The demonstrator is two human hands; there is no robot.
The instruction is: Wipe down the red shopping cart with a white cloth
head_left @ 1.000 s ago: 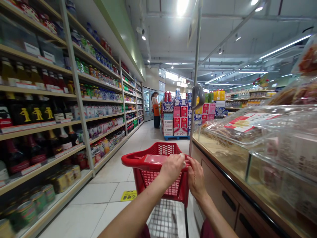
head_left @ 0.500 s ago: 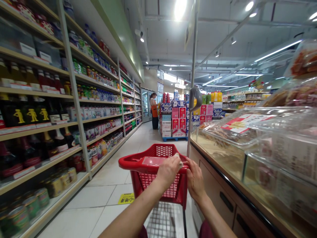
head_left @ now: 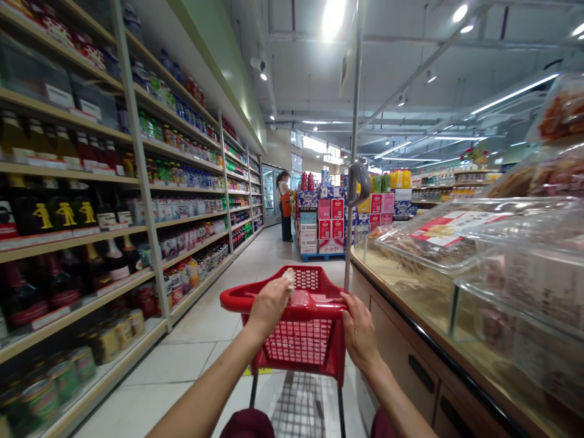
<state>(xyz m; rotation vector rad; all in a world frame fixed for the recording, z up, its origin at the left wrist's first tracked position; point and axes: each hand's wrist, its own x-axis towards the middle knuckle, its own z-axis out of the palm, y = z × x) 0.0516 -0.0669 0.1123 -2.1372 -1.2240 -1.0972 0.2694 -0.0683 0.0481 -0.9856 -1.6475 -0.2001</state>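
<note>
A red shopping cart [head_left: 292, 345] stands right in front of me, its thick handle bar [head_left: 314, 311] facing me. My left hand [head_left: 270, 305] rests on the left half of the bar, closed around a crumpled whitish cloth [head_left: 289, 278] that pokes out past the fingers. On the bar's right end, my right hand [head_left: 359, 328] is closed with its fingers over the corner. The cart's mesh front and part of its inside show, but its floor is partly hidden by the handle and my hands.
Shelves [head_left: 182, 213] of bottles and cans line the left side. Close on the right stands a counter [head_left: 406, 292] with clear plastic food packs [head_left: 456, 228]. A metal pole [head_left: 352, 134] rises beside it. Ahead are stacked boxes [head_left: 331, 225] and a person in an orange apron [head_left: 285, 205].
My left hand has slid leftward along the handle bar with the cloth, from near the right end. My right hand keeps its hold. The yellow floor sign is now mostly hidden.
</note>
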